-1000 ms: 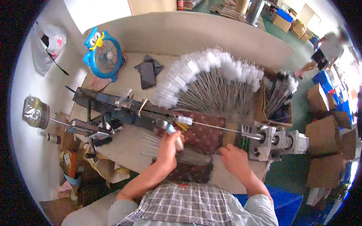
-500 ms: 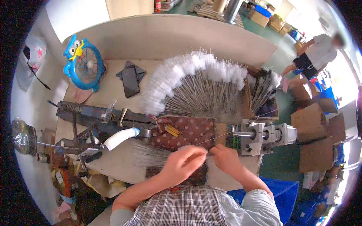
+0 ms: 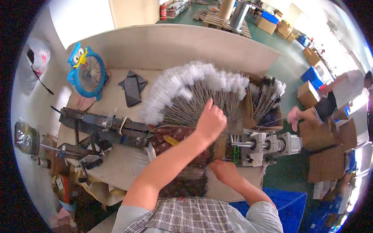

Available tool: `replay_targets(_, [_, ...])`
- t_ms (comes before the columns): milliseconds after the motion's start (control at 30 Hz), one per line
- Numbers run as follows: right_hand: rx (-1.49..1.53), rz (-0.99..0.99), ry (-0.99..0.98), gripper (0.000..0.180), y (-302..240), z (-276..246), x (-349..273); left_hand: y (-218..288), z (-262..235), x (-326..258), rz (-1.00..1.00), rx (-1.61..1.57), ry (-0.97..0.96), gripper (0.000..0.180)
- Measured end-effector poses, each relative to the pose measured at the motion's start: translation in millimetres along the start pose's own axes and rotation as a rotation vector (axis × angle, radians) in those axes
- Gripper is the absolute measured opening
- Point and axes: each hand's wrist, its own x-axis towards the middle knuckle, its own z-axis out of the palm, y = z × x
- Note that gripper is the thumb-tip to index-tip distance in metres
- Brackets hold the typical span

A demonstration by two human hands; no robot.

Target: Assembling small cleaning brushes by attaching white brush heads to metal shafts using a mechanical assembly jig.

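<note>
My left hand reaches over a fan-shaped pile of thin wire-stemmed brushes with white bristle heads. Its fingers are curled together above the stems; what they hold, if anything, is hidden. Lower down, my right hand rests by the table's near side with its fingers bent in, just in front of a metal spindle machine. Whatever may be in those fingers does not show. My left forearm crosses a brown dotted cloth with a yellow object on it.
A dark metal fixture lies along the left, with a blue owl-shaped fan and a phone behind it. At the right stands a cardboard box of more brushes. A person is beyond the table near cartons.
My left hand has left my right hand and moved forward over the brush pile. The wire stretched between hands and machine no longer shows. A white curved piece has shifted toward my left forearm.
</note>
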Motion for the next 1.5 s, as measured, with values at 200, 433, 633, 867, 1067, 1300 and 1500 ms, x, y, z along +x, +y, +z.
replay_targets(200, [-0.002, -0.027, 0.215, 0.023, 15, -30, -25, -24, -4, -55, 0.048, -0.128, 0.309, 0.017])
replay_targets(433, [0.002, 0.011, 0.197, 0.022, 4, -68, -32, 11, -57, -134, 0.041, -0.427, 0.325, 0.024])
replay_targets(633, [-0.467, 0.127, 0.317, 0.022, 9, -104, -38, 3, -50, -195, -0.164, -0.499, 0.376, 0.027])
replay_targets(867, [-0.031, 0.076, 0.601, 0.016, 61, -115, 4, 6, -36, -209, -0.38, -0.846, 0.422, 0.018])
replay_targets(1067, [0.273, 0.06, 0.257, 0.019, 35, -129, 33, 12, -10, -212, -1.041, -1.96, 0.146, 0.019])
replay_targets(1300, [0.279, -0.196, 0.29, 0.015, 28, -133, 47, -8, 10, -219, -1.404, -2.537, 0.331, 0.05])
replay_targets(1500, [0.408, -0.547, 0.464, 0.012, -44, -114, 112, -41, 0, -239, -1.101, -2.911, 0.685, 0.044])
